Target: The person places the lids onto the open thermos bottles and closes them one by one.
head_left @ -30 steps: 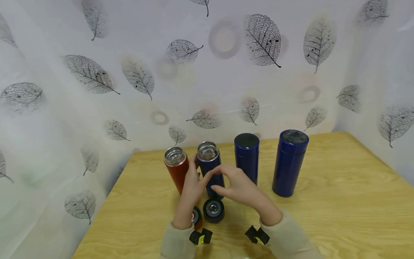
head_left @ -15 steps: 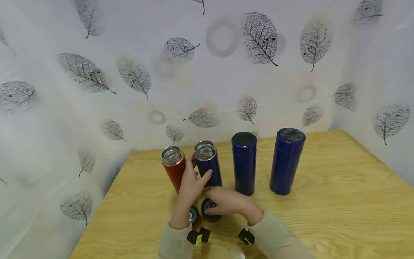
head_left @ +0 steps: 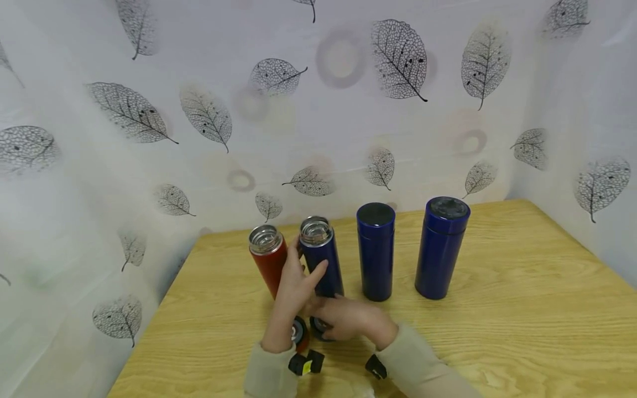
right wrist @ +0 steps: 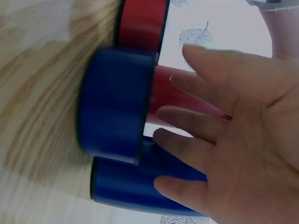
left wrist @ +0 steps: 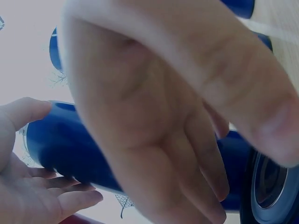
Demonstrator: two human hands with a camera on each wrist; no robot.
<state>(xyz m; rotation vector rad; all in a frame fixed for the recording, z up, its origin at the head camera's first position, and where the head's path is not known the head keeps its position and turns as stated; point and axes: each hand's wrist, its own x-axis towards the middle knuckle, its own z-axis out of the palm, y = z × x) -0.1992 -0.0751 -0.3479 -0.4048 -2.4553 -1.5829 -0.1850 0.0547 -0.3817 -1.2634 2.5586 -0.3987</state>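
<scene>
An open blue thermos flask (head_left: pixel 328 279) stands upright with its steel mouth bare. My left hand (head_left: pixel 293 287) holds it, thumb across the front and fingers along its left side. Just left of it is an open red thermos flask (head_left: pixel 269 268), partly behind that hand. In front of the flasks lie a blue lid (right wrist: pixel 114 105), underside up, and a red lid (right wrist: pixel 142 23). My right hand (head_left: pixel 348 319) hovers low over the blue lid, covering part of it in the head view. The right wrist view shows its fingers (right wrist: pixel 182 144) spread, holding nothing.
Two closed blue thermos flasks stand to the right, one with a plain dark top (head_left: pixel 376 214) and one with a shinier top (head_left: pixel 449 208). All stand on a wooden table (head_left: pixel 522 309), with a white leaf-patterned sheet (head_left: pixel 318 127) behind and at the sides.
My right hand has come down and left from in front of the blue flask to the blue lid, moving slightly farther left since half a second ago. The left hand has stayed at the flask.
</scene>
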